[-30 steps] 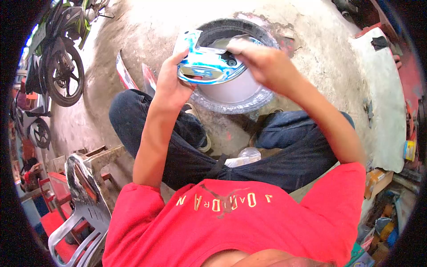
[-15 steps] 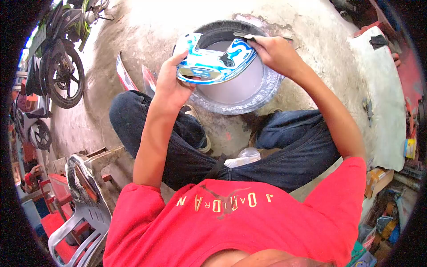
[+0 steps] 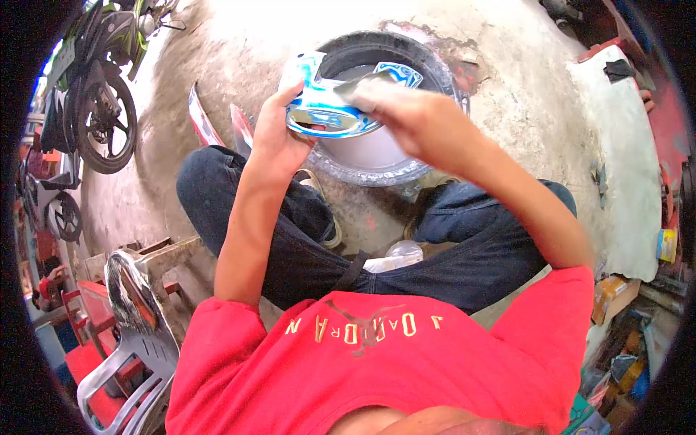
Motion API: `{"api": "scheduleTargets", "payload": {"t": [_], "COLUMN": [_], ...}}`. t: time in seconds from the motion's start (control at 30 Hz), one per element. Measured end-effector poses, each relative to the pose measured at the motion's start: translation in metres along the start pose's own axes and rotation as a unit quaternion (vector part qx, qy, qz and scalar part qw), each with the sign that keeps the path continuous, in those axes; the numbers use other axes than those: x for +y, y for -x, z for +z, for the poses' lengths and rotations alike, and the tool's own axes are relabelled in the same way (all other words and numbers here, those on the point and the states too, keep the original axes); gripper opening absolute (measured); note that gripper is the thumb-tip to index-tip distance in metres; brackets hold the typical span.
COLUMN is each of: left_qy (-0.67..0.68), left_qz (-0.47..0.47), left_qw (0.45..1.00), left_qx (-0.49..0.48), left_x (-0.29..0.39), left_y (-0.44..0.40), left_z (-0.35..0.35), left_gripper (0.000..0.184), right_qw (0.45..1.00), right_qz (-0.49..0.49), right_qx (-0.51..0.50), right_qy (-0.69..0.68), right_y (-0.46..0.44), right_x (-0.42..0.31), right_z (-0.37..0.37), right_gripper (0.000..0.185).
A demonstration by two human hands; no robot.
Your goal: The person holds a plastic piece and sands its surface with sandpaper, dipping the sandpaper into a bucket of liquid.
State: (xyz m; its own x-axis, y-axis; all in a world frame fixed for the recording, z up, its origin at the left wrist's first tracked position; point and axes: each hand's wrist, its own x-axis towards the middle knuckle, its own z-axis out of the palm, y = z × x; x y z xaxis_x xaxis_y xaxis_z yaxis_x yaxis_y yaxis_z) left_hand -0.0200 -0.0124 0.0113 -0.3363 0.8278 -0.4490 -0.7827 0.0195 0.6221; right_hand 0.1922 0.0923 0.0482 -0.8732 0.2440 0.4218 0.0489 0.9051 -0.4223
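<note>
A glossy blue and white panel [image 3: 330, 116] with an oval opening is held above a round black tub [image 3: 362, 174] of cloudy liquid. My left hand [image 3: 281, 130] grips the panel's left end, thumb on top. Over the panel's middle is my right hand [image 3: 406, 109], its fingers closed on a thin dark sheet [image 3: 355, 85] that lies against the surface. The right fingertips are slightly blurred, and this hand hides part of the panel's right side.
Two red and white panels [image 3: 205, 119] lie on the floor left of the tub. Motorcycles [image 3: 105, 116] stand at the far left, above a grey plastic chair [image 3: 152, 348]. A clear plastic container [image 3: 404, 251] sits between the legs. At right is a long pale panel [image 3: 627, 159].
My right hand has moved with the dark sheet from the panel's right end leftward to its middle. My left hand and the panel have hardly moved.
</note>
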Motion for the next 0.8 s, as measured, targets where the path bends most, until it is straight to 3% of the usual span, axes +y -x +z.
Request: {"api": "scheduleTargets", "payload": {"t": [0.07, 0.13, 0.2, 0.33, 0.4, 0.53, 0.6, 0.67, 0.73, 0.77, 0.8], "left_qy": [0.013, -0.009, -0.016, 0.0, 0.009, -0.005, -0.014, -0.017, -0.009, -0.004, -0.001], "left_qz": [-0.002, -0.006, -0.008, -0.004, -0.001, -0.001, -0.001, -0.009, -0.008, -0.009, -0.007], "left_qw": [1.0, 0.999, 0.999, 1.0, 1.0, 1.0, 1.0, 1.0, 1.0, 1.0, 1.0], "left_qx": [-0.004, -0.038, -0.05, -0.022, -0.013, -0.019, -0.009, 0.006, -0.008, -0.013, -0.021], "left_x": [-0.001, 0.002, 0.002, 0.0, -0.001, -0.001, 0.0, -0.001, 0.0, -0.001, -0.002], "left_y": [0.0, -0.002, -0.002, 0.004, 0.007, 0.006, 0.006, 0.005, -0.001, -0.003, -0.002], "left_z": [0.003, -0.007, -0.009, 0.002, 0.006, 0.007, 0.006, 0.005, 0.0, -0.004, -0.005], "left_gripper": [0.026, 0.027, 0.028, 0.024, 0.022, 0.023, 0.023, 0.024, 0.025, 0.025, 0.025], "right_qw": [0.997, 0.999, 0.99, 0.998, 0.994, 1.0, 0.99, 0.983, 0.992, 0.999, 1.0], "right_qz": [-0.067, -0.035, 0.135, 0.047, -0.08, -0.011, 0.14, 0.154, 0.117, 0.033, 0.02], "right_qx": [0.041, 0.036, -0.04, 0.0, 0.072, 0.024, -0.02, -0.067, -0.019, 0.032, -0.001], "right_qy": [0.009, -0.003, 0.031, 0.052, 0.024, 0.008, 0.017, 0.069, 0.041, 0.02, 0.003], "right_y": [0.003, -0.002, -0.005, -0.001, 0.0, -0.006, -0.008, -0.006, -0.005, -0.003, -0.001], "right_x": [-0.003, 0.025, 0.053, 0.032, 0.0, 0.026, 0.059, 0.074, 0.036, 0.023, 0.006], "right_z": [0.009, 0.006, -0.007, 0.009, 0.02, 0.012, 0.002, -0.003, 0.001, 0.011, 0.017], "right_gripper": [0.031, 0.031, 0.029, 0.035, 0.04, 0.032, 0.025, 0.026, 0.028, 0.034, 0.032]}}
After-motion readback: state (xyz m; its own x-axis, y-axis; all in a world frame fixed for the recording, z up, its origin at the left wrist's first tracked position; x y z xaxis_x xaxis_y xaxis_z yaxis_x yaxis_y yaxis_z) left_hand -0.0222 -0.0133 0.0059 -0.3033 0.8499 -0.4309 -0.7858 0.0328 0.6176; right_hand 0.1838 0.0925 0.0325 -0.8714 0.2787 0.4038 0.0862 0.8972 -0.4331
